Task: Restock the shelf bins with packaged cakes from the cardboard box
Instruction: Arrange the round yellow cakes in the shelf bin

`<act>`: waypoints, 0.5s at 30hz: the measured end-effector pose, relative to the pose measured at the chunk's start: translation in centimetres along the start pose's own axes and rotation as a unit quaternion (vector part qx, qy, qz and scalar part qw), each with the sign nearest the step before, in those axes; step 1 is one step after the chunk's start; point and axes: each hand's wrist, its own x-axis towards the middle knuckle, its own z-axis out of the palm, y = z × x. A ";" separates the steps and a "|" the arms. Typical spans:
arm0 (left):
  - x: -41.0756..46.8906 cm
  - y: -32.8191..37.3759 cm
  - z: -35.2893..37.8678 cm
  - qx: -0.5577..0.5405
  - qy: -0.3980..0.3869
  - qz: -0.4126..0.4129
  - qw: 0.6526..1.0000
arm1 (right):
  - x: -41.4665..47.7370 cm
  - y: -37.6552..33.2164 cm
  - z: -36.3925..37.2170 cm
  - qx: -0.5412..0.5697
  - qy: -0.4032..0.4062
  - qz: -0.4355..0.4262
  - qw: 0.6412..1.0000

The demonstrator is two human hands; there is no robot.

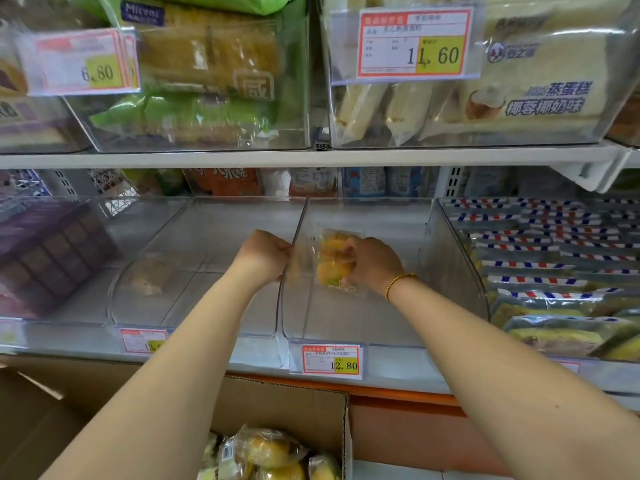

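Two hands at one clear bin (346, 320) on the lower shelf (398, 375).

Left hand (265, 256) just outside the bin's left wall, fingers curled tight against that wall's top edge, seemingly pinching it; exact grip hard to tell through the plastic.

Right hand (372, 263) inside the bin, toward its back, fingers and thumb wrapped round a pack (332, 261) of yellow cake. Pack held roughly upright near the bin's left wall; touching the bin floor or not, cannot tell. Bead bracelet (398, 282) on the right wrist, over the bin's middle.

Under the bin's front, on the shelf edge: tag (330, 362) reading 12.80.

Below the bin and slightly left: open box (287, 403), holding more packs (270, 448) of the same yellow cake, partly cut off by the frame's bottom edge.

Touching the bin's left wall: left bin (214, 244), also clear, with one pale blurred lump (149, 278) near its far side from the bin.

Just right of the bin: right bin (450, 271), full of flat striped packs (554, 265) edged in red, white and blue.

Above the bin, on the next shelf up: pale slices (360, 109) in clear wrap behind an 11.60 tag (414, 43). Up and left of the bin: green packs (180, 116) in another clear bin.
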 end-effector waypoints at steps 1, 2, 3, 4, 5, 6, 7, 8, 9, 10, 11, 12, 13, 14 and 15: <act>0.0 -0.1 0.0 -0.004 0.000 0.001 1.000 | 0.1 0.1 0.2 -0.002 0.020 0.007 1.000; 0.0 -0.1 0.0 -0.008 0.000 0.002 1.000 | 0.2 0.1 0.5 -0.001 0.034 0.013 0.999; 0.0 -0.2 0.0 -0.009 0.000 0.004 1.000 | 0.3 0.1 0.8 0.004 0.046 0.017 0.999; 0.0 -0.2 0.1 -0.008 0.000 0.006 1.000 | 0.3 0.1 1.1 0.017 0.055 0.023 0.998; 0.0 -0.2 0.1 -0.009 0.000 0.009 1.000 | 0.4 0.1 1.4 0.034 0.062 0.029 0.997; 0.1 -0.2 0.1 -0.012 0.000 0.011 1.000 | 0.5 0.0 1.6 0.050 0.068 0.036 0.996; 0.2 -0.3 0.2 -0.014 0.000 0.012 1.000 | 0.7 0.0 1.7 0.058 0.068 0.038 0.995; 0.2 -0.3 0.2 -0.015 0.000 0.011 1.000 | 0.9 0.0 1.6 0.058 0.059 0.035 0.996; 0.2 -0.3 0.2 -0.016 0.001 0.010 1.000 | 1.1 0.0 1.5 0.050 0.045 0.030 0.997; 0.3 -0.3 0.2 -0.017 -0.001 0.008 1.000 | 1.3 0.0 1.3 0.043 0.031 0.026 0.998; 0.3 -0.4 0.2 -0.019 -0.003 0.007 1.000 | 1.4 0.1 1.1 0.043 0.022 0.024 0.999; 0.3 -0.4 0.2 -0.021 -0.004 0.006 1.000 | 1.5 0.2 0.9 0.052 0.018 0.027 0.998; 0.3 -0.4 0.2 -0.023 -0.004 0.006 1.000 | 1.6 0.3 0.9 0.072 0.020 0.036 0.997; 0.3 -0.4 0.1 -0.022 -0.004 0.006 1.000 | 1.6 0.5 0.9 0.099 0.023 0.050 0.994; 0.3 -0.4 0.2 -0.020 -0.004 0.006 1.000 | 1.5 0.6 0.9 0.126 0.028 0.063 0.990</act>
